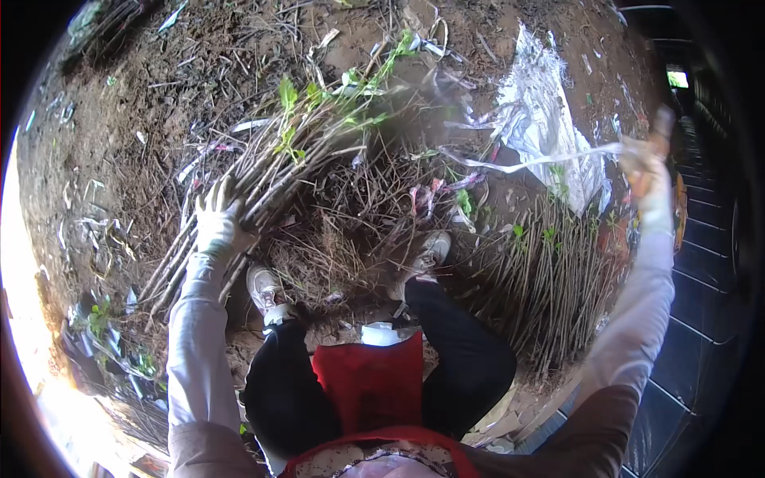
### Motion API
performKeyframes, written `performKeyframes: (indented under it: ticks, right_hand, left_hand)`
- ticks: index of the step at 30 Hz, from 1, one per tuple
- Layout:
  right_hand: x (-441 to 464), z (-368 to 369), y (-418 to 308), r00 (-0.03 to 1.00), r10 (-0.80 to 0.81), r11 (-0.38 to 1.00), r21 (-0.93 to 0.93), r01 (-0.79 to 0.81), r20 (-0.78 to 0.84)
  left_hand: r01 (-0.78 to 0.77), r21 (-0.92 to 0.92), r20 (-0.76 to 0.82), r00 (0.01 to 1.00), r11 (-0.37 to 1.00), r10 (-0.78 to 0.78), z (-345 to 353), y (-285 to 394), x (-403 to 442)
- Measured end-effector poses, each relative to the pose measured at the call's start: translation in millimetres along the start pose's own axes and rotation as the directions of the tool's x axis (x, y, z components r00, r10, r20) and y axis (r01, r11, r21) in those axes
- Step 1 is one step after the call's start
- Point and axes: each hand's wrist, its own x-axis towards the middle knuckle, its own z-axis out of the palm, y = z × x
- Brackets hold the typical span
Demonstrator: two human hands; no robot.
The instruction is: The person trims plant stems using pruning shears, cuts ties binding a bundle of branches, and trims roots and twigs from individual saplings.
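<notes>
The left hand (217, 221) lay over the lower part of a bundle (275, 171) of thin sticks, its fingers spread across the stems. The thumb's side was hard to make out, and the stems directly beneath the palm were hidden. The bundle rested at a slant on the soil (119, 159), ahead of the left shoe (263, 288), with green leaves (288, 95) at its far end. That end blurred into a brown smear, so the tips could not be told apart.

The right hand (647, 175), raised well apart from the left, was badly blurred. Its fingers were closed on one end of a pale strip (550, 162), though which of them pinched it could not be told. The strip ran from there toward the bundle, and its far end was lost among litter and twigs. A dark, smeared shape (663, 121) showed just above the fingers, too blurred to name.

A crumpled white sheet (542, 111) lay partly behind the strip. Nearer the body, a second pile (550, 295) of sticks stretched beside the right leg (462, 334), its right edge partly covered by the right arm (637, 319). Between the legs, a red apron (370, 382) hid the near side of a small white object (380, 334). The dark surface (693, 334) at far right was cut off by the lens edge.
</notes>
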Motion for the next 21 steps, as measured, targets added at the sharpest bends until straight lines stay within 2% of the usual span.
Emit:
performKeyframes:
  ticks: [1,2,3,4,6,7,8,9,10,12,14,15,16,17,18,19,20,21]
  right_hand:
    - [-12.1,58.0,0.8,0.993,-0.046,0.962,-0.274,0.014,-0.111]
    - [-14.5,73.9,12.3,0.993,-0.073,0.982,-0.178,0.056,-0.094]
    - [-1.7,65.6,29.5,0.991,-0.1,0.949,-0.309,0.068,-0.09]
    - [12.0,42.6,41.5,0.995,-0.101,0.884,-0.457,0.101,0.024]
    - [-5.0,46.2,30.4,0.997,-0.072,0.836,-0.544,0.068,0.013]
    - [-10.7,38.3,29.8,0.984,-0.168,0.726,-0.669,0.163,0.057]
    - [-17.3,28.7,28.8,0.962,-0.251,0.586,-0.773,0.242,0.111]
    - [-38.4,36.9,6.8,0.964,-0.222,0.432,-0.872,0.232,0.146]
    - [-43.0,27.3,6.6,0.892,-0.35,0.183,-0.913,0.365,0.286]
    - [-66.6,34.2,-5.9,0.947,-0.304,0.06,-0.991,0.123,0.099]
    - [-88.9,42.9,-15.4,0.97,-0.237,0.096,-0.992,0.086,0.062]
    - [-86.0,38.6,1.7,0.96,-0.262,0.122,-0.983,0.136,0.101]
    - [-111.9,57.7,-4.6,0.979,-0.17,0.379,-0.91,0.169,0.112]
    - [-140.5,77.9,5.0,0.944,-0.312,0.698,-0.648,0.305,0.108]
    - [-138.5,87.8,39.4,0.938,-0.288,0.847,-0.406,0.342,0.191]
    - [-172.5,123.3,34.2,0.927,-0.335,0.857,-0.355,0.374,0.168]
    - [-219.4,156.7,10.4,0.984,-0.133,0.944,-0.286,0.163,0.122]
    - [-236.4,182.6,39.7,0.97,-0.185,0.983,0.014,0.185,0.157]
  left_hand:
    - [0.048,0.015,-0.009,0.999,0.999,-0.048,3.2,2.8,-5.8]
    - [0.06,-0.004,-0.004,0.998,0.998,-0.06,-9.1,7.8,-13.3]
    - [0.045,-0.017,-0.045,0.998,0.999,-0.046,-12.5,5.8,-23.0]
    - [0.027,-0.03,-0.082,0.996,0.999,-0.029,-12.8,3.0,-35.3]
    - [0.071,-0.02,-0.099,0.992,0.997,-0.072,-15.3,-1.3,-63.3]
    - [0.054,0.003,-0.202,0.978,0.999,-0.052,-10.0,-5.8,-76.0]
    - [0.104,-0.014,-0.012,0.994,0.994,-0.105,-29.8,-6.7,-93.4]
    - [0.122,0.024,-0.011,0.992,0.992,-0.122,-30.8,-9.5,-109.4]
    - [0.145,0.039,-0.047,0.989,0.989,-0.143,-27.8,-15.6,-126.4]
    - [0.182,0.112,-0.106,0.98,0.977,-0.17,-16.2,-32.7,-163.0]
    - [0.313,0.077,-0.146,0.943,0.947,-0.3,-33.8,-28.4,-196.8]
    - [0.39,0.019,-0.204,0.903,0.921,-0.378,-31.6,-30.6,-213.8]
    - [0.477,-0.061,-0.227,0.849,0.877,-0.478,-45.2,-22.9,-227.1]
    - [0.465,-0.234,-0.254,0.819,0.854,-0.515,-27.6,-41.4,-242.1]
    - [0.428,-0.402,-0.282,0.783,0.809,-0.554,-12.7,-60.8,-250.2]
    - [0.421,-0.61,-0.179,0.752,0.671,-0.635,-48.5,-47.9,-250.9]
    - [0.289,-0.689,-0.298,0.723,0.664,-0.624,-71.9,-35.6,-251.8]
    - [0.096,-0.779,-0.393,0.695,0.619,-0.602,-124.6,0.5,-251.6]
